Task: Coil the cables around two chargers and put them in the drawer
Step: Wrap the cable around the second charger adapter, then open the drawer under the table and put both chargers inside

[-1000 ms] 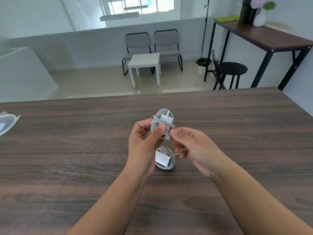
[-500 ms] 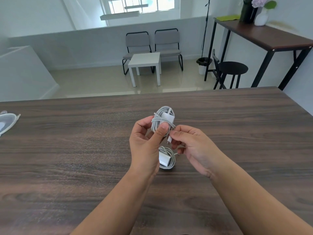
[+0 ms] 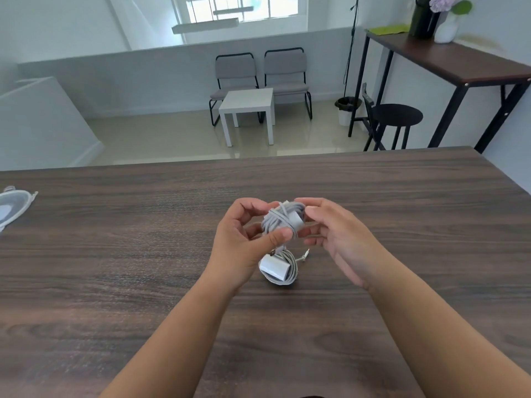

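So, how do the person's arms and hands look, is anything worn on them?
Both forearms are bare as far as the frame shows: no sleeves, no watch, no bracelet. The left hand and the right hand wear no gloves, and no ring shows on the visible fingers. The nails look short and plain.

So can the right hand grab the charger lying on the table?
Probably yes. The coiled charger on the table lies uncovered just below the right hand, but those fingers pinch the held charger first.

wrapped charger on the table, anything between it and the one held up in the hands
In the head view, only the left hand's thumb, gripping the held charger, crosses above the wrapped charger on the table.
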### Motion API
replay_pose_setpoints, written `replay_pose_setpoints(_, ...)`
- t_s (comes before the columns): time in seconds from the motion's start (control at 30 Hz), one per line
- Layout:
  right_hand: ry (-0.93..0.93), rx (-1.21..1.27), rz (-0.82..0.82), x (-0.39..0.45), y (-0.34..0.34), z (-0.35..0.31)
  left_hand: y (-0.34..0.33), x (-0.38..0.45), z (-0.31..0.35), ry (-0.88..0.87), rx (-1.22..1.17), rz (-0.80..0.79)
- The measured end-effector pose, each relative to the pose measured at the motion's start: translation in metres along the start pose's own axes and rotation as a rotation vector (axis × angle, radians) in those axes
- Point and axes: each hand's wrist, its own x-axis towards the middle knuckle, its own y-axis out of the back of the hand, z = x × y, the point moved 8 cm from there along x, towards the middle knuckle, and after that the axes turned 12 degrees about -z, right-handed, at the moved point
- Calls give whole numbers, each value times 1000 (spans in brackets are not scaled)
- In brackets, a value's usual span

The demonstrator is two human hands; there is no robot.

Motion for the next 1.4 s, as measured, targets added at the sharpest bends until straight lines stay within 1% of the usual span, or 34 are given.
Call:
replay_pose_setpoints(0.1, -1, -31, -109, 4, -3, 4, 1, -1, -6, 73, 185, -88)
replay_pose_setpoints(0.2, -49, -24, -156, 5, -4, 16, 7, -2, -8, 84, 331, -87)
replay_pose_setpoints(0.27, -59, 3, -172, 6, -5, 24, 10, -3, -13, 74, 381, -91)
replay_pose_setpoints(0.3, -61, 27, -168, 7, -4, 27, 12, -4, -18, 92, 359, -95)
replay_pose_setpoints(0.4, -74, 156, -109, 10, -1, 38, 16, -5, -34, 153, 226, -90)
replay_pose_setpoints(0.47, -93, 230, -40, 11, 6, 48, 28, -5, -39, 150, 180, -36)
replay_pose_setpoints(0.5, -107, 241, 0, 11, 12, 53, 36, -4, -42, 158, 207, -3)
replay_pose_setpoints(0.57, -136, 233, 65, 8, 24, 62, 53, -5, -54, 232, 385, 20)
replay_pose_setpoints(0.63, -156, 222, 108, 3, 32, 68, 63, -9, -75, 366, 585, -45)
replay_pose_setpoints(0.67, -164, 217, 123, 1, 35, 71, 64, -12, -86, 418, 628, -87)
replay_pose_setpoints(0.73, -181, 186, 140, -6, 39, 75, 61, -17, -99, 452, 642, -137)
replay_pose_setpoints(0.83, -239, 105, 148, -15, 42, 84, 46, -16, -105, 392, 691, -209)
replay_pose_setpoints(0.93, -288, 43, 137, -24, 41, 93, 29, -10, -103, 312, 862, -340)
replay_pose_setpoints(1.0, -298, 9, 136, -27, 40, 97, 22, -6, -100, 270, 906, -386)
replay_pose_setpoints(1.07, -295, -15, 146, -29, 39, 99, 22, -2, -98, 248, 887, -371)
replay_pose_setpoints(1.17, -287, -31, 137, -28, 35, 102, 26, -4, -93, 234, 881, -302)
replay_pose_setpoints(1.27, -284, -62, 104, -23, 24, 105, 39, -19, -90, 219, 855, -203)
replay_pose_setpoints(1.4, -290, -105, 65, -11, 1, 112, 70, -53, -85, 263, 799, -54)
